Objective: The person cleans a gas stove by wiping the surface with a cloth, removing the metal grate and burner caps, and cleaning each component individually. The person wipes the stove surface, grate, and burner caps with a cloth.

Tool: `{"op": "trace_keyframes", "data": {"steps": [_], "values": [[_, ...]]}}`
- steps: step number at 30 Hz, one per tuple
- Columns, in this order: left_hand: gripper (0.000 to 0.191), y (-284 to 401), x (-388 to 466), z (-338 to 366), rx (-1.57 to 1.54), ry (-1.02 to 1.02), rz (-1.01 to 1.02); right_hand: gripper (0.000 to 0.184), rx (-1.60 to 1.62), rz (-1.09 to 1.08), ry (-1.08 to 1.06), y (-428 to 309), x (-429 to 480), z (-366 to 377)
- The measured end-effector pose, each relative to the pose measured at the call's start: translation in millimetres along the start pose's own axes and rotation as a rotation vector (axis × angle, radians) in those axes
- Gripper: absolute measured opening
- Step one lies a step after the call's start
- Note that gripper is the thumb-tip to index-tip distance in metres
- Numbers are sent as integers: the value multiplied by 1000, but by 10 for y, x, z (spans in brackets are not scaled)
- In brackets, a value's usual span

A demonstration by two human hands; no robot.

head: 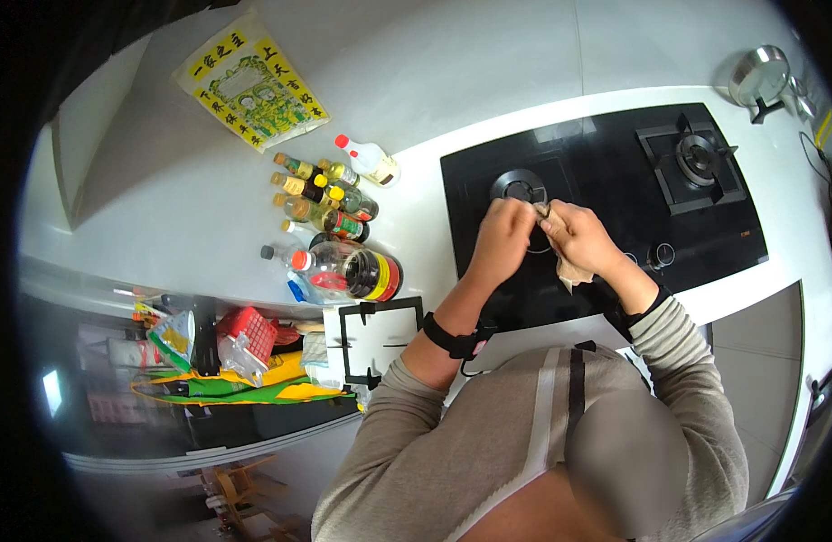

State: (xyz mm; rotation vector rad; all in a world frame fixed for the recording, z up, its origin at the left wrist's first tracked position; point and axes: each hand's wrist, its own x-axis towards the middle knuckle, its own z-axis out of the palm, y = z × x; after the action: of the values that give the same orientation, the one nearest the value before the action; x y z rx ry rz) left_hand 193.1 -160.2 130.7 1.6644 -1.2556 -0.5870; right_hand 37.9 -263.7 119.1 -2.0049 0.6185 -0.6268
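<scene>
Over the left part of the black glass gas hob (592,162), my two hands meet. My right hand (582,237) grips a crumpled brown cloth (573,271), whose end hangs below the fingers. The fingers of my left hand (507,237) are curled at the cloth's upper end. A small dark thing shows between the hands, too blurred to name; whether my left hand holds it or the cloth I cannot tell. Just behind the hands is the left burner (517,184), with no pan support around it. A black pan support (419,332) lies on the white counter at the left.
Several sauce and oil bottles (334,203) crowd the left counter, with a large red-capped bottle (372,272) nearest. The right burner (699,160) bears its pan support. A steel pot or lid (760,73) leans at the back right. A red plastic basket (250,332) and bags lie left.
</scene>
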Motion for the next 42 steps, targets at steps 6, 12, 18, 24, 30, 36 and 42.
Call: {"op": "trace_keyframes", "data": {"steps": [6, 12, 18, 24, 30, 36, 42], "values": [[28, 42, -99, 158, 147, 183, 94, 16, 74, 16, 59, -127, -120, 176], [34, -82, -193, 164, -127, 364, -18, 26, 557, 162, -55, -120, -82, 369], [38, -441, -251, -76, -362, 439, -139, 29, 392, 266, -218, 144, 31, 291], [32, -1102, -272, -695, 224, 681, -199, 23, 433, 332, -124, 377, -66, 339], [18, -1747, -374, -1017, 715, 644, -265, 22, 340, 342, -167, 361, -171, 440], [16, -2196, -352, -999, 725, 632, -364, 22, 277, 320, -174, 356, -193, 424], [16, -2452, -199, -1009, 781, 612, -412, 27, 251, 330, -155, 434, -234, 387]]}}
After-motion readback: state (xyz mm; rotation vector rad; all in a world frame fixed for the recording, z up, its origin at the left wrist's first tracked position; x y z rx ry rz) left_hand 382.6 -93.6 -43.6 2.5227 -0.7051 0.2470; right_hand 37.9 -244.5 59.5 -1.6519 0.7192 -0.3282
